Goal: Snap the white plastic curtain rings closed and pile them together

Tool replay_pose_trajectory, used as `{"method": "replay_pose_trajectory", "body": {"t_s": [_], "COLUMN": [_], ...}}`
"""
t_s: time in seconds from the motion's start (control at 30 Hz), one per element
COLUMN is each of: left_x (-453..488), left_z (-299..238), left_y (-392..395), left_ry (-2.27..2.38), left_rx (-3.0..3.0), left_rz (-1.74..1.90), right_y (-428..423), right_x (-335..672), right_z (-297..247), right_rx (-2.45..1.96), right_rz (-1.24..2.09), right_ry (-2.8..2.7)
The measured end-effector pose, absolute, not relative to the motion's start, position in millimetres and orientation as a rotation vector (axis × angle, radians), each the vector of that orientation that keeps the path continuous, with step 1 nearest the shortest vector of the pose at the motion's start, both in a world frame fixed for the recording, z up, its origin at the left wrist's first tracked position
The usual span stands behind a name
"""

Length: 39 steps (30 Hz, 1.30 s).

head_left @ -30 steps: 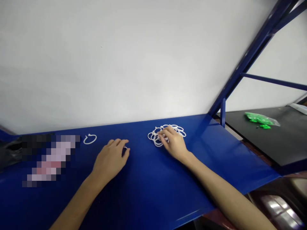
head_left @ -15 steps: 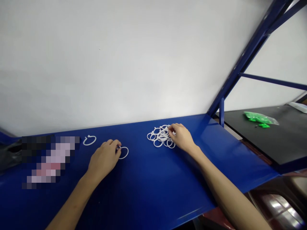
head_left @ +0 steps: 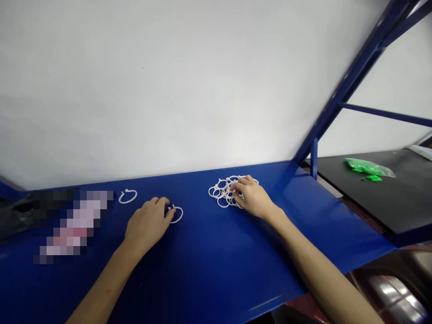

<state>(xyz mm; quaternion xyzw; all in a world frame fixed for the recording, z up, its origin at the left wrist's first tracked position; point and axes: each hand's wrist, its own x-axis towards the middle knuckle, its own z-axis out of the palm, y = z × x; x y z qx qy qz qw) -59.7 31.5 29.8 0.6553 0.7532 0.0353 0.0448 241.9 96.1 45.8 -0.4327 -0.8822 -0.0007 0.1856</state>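
My left hand (head_left: 147,225) rests over the blue table surface beside a single white plastic ring (head_left: 182,213). Its thumb and index finger are apart around the ring's knobbed ends, and the thumb covers part of the hoop. My right hand (head_left: 254,196) reaches over a pile of similar white rings (head_left: 222,198), its thumb and forefinger parted among them. Several rings in the pile overlap, and some are partly hidden under that hand. Another white ring (head_left: 128,197), with a gap between its ends, lies apart to the left.
A blue tabletop (head_left: 202,256) runs along a white wall (head_left: 202,90). At the far left are a dark bag (head_left: 20,216) and a blurred-out patch. Blue metal framing (head_left: 337,96) rises on the right. Beyond it, a green bag (head_left: 366,166) lies on a black table (head_left: 364,193).
My right fingers have shifted slightly left over the pile and spread apart; a ring now shows beyond that hand. My left thumb and index finger have opened around the single ring.
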Motion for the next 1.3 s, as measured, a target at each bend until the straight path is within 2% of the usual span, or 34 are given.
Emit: {"method": "replay_pose_trajectory", "body": {"t_s": [0.33, 0.5, 0.67, 0.8, 0.9, 1.07, 1.3], "left_x": [-58.2, -55.7, -42.0, -29.6, -24.3, -16.1, -5.3], "left_z": [35.5, 33.6, 33.9, 36.0, 35.4, 31.7, 22.6], "left_y": [30.5, 32.2, 25.6, 17.3, 14.9, 13.2, 6.8], "left_ry": [2.33, 2.18, 1.725, 1.519, 1.469, 1.506, 1.555], "left_rx": [1.909, 1.862, 1.869, 1.8, 1.713, 1.585, 1.725], "left_rz": [0.145, 0.474, 0.798, 0.854, 0.888, 0.96, 1.145], "right_y": [93.6, 83.6, 61.9, 47.3, 42.5, 40.9, 37.5], "right_x": [239.2, 228.0, 206.4, 193.5, 189.5, 188.6, 190.7], "right_z": [43.5, 43.7, 35.5, 25.5, 21.5, 20.6, 19.0], "right_rx": [-1.135, -1.0, -0.829, -0.792, -0.794, -0.713, -0.613], "right_rz": [-0.089, -0.111, 0.138, 0.564, 0.746, 0.749, 0.626], "right_ry": [-2.431, -2.347, -2.365, -2.267, -2.163, -2.11, -2.195]}}
